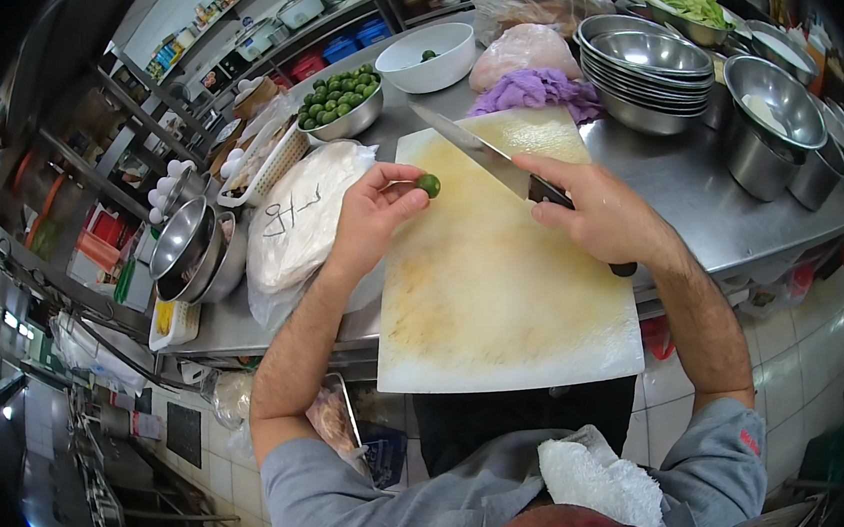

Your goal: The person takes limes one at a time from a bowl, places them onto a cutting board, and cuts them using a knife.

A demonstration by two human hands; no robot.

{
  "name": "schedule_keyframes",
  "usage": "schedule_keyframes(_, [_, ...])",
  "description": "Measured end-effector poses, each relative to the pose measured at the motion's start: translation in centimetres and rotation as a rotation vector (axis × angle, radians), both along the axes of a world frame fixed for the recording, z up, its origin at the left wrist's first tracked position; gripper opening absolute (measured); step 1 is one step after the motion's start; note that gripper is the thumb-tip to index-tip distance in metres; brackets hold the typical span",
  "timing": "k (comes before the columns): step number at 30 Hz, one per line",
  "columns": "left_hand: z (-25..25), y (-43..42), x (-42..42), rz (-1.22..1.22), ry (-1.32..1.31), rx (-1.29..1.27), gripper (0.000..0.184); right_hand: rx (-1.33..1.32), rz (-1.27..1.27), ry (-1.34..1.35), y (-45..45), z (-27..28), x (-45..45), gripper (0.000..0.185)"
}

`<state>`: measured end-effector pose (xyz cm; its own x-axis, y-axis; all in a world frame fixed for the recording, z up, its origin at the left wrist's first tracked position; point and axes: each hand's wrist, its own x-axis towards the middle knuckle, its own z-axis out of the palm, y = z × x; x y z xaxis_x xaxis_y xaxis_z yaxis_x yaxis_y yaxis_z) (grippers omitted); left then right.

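Observation:
A small green lime (429, 186) is pinched between the thumb and fingers of my left hand (377, 207), over the upper left part of a white cutting board (504, 286). My right hand (603, 207) is wrapped round the black handle of a knife (477, 148), whose blade points up and to the left over the board. Beyond the board, a metal bowl full of limes (343, 105) stands beside a white bowl (427, 60) that holds a few limes. No cut lime shows on the board.
A wrapped white package (302, 214) lies left of the board, near stacked metal bowls (190, 249). Purple cloth (533, 93) touches the board's far edge. More stacked metal bowls (648, 73) and metal pots (766, 158) stand on the right. A bowl of greens (689, 9) is behind them.

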<state>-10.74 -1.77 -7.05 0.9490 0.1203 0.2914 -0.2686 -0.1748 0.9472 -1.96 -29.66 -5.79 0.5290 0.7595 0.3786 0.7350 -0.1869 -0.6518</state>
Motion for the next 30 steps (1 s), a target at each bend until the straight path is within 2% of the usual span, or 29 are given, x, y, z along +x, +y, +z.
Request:
schedule_keyframes(1, [-0.3,-0.1,0.1,-0.002,0.003,0.0,0.024,0.0,-0.002,0.003,-0.3,0.6,-0.7,0.055])
schedule_keyframes(3, [-1.1,-0.2,0.2,0.101,-0.148,0.459,0.024,-0.221,-0.051,0.056,-0.9,2.3,-2.3,0.052])
schedule_keyframes(4, [-1.2,-0.4,0.2,0.098,-0.144,0.458,0.024,-0.222,-0.052,0.061,-1.1,2.6,-2.8,0.052])
schedule_keyframes(6, [-0.6,-1.2,-0.2,0.185,-0.206,0.695,0.02,-0.349,-0.024,0.053,-1.3,2.9,-3.5,0.05])
schedule_keyframes(9, [-0.1,-1.8,-0.7,0.235,-0.217,0.778,0.017,-0.415,-0.004,0.028,-1.5,3.2,-4.1,0.05])
schedule_keyframes(12, [-0.4,-1.9,-1.1,0.241,-0.272,0.791,0.016,-0.349,0.05,-0.112,-1.9,2.2,-4.1,0.047])
schedule_keyframes(15, [-0.6,-1.8,-1.1,0.236,-0.308,0.79,0.017,-0.337,0.066,-0.137,-2.3,2.1,-4.5,0.049])
schedule_keyframes(19, [-0.5,-1.8,-1.1,0.242,-0.298,0.79,0.016,-0.35,0.065,-0.119,-2.5,2.6,-5.3,0.051])
schedule_keyframes(21, [-0.5,-1.8,-1.1,0.239,-0.314,0.824,0.017,-0.462,0.037,-0.061,-2.6,3.3,-5.8,0.053])
schedule_keyframes(30, [-0.2,-2.0,-1.2,0.238,-0.316,0.831,0.017,-0.445,0.05,-0.103,-3.4,3.4,-6.5,0.054])
